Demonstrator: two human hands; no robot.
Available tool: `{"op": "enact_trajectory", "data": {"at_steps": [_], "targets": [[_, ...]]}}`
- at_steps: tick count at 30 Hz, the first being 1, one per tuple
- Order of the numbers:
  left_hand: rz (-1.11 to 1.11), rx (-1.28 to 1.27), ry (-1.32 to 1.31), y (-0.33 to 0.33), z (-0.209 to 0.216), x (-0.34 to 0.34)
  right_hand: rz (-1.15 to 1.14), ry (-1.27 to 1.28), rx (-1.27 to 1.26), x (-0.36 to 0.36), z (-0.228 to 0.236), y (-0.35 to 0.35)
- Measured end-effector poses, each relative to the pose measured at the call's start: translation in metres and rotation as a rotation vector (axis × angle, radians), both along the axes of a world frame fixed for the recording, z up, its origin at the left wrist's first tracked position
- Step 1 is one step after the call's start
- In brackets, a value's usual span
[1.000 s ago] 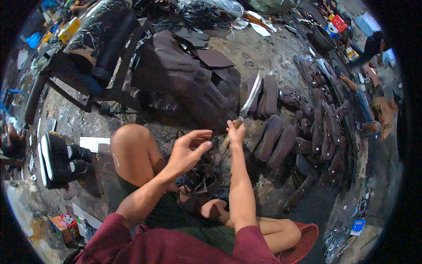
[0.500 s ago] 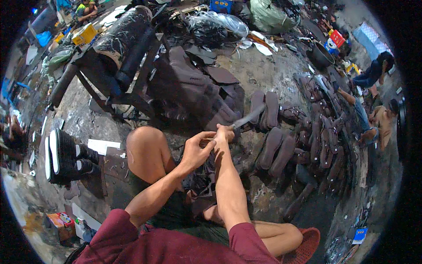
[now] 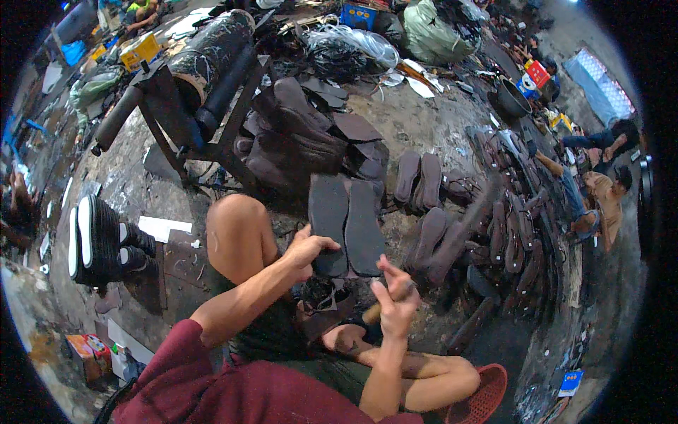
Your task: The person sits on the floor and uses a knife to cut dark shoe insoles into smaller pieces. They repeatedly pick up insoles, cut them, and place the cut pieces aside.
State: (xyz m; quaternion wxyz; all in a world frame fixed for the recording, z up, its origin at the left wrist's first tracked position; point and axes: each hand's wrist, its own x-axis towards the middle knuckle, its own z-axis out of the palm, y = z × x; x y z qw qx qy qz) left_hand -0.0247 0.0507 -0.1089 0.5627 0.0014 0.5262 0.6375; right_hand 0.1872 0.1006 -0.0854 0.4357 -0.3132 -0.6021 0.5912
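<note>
A pair of dark, sole-shaped pieces lies side by side before me, a left sole piece (image 3: 329,212) and a right sole piece (image 3: 364,230). My left hand (image 3: 309,252) is closed on the left one's near edge, thumb on top. Whether the two are joined I cannot tell. Just below the right piece, my right hand (image 3: 397,297) is curled round a greyish knife handle (image 3: 403,287); the blade does not show clearly. A long brown strip-like piece (image 3: 466,222), smeared by motion, slants up and right beyond this hand.
Brown soles (image 3: 519,226) are heaped at the right, with more sole pieces (image 3: 296,141) piled ahead. A black metal roller stand (image 3: 212,99) rises ahead left. Black sandals (image 3: 106,240) with white soles sit at the left. Other people (image 3: 607,201) sit far right.
The dark sole pieces have come into view in my left hand. My hands have moved apart, the right one lower and to the right. The knife blade no longer shows clearly.
</note>
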Motion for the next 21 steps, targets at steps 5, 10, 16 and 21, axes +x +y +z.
{"op": "enact_trajectory", "data": {"at_steps": [5,10,16,21], "targets": [[0.314,0.089,0.496,-0.032,0.068,-0.014,-0.048,-0.394,-0.367,0.059,0.028,-0.065],[0.344,-0.018,0.371,-0.054,0.098,-0.006,0.195,-0.534,0.171,0.102,0.014,-0.12],[0.316,-0.174,0.12,-0.066,0.115,0.007,0.194,-0.641,0.201,0.125,0.013,-0.141],[0.365,-0.16,0.056,-0.069,0.114,0.022,0.046,-0.662,0.388,0.115,0.007,-0.156]]}}
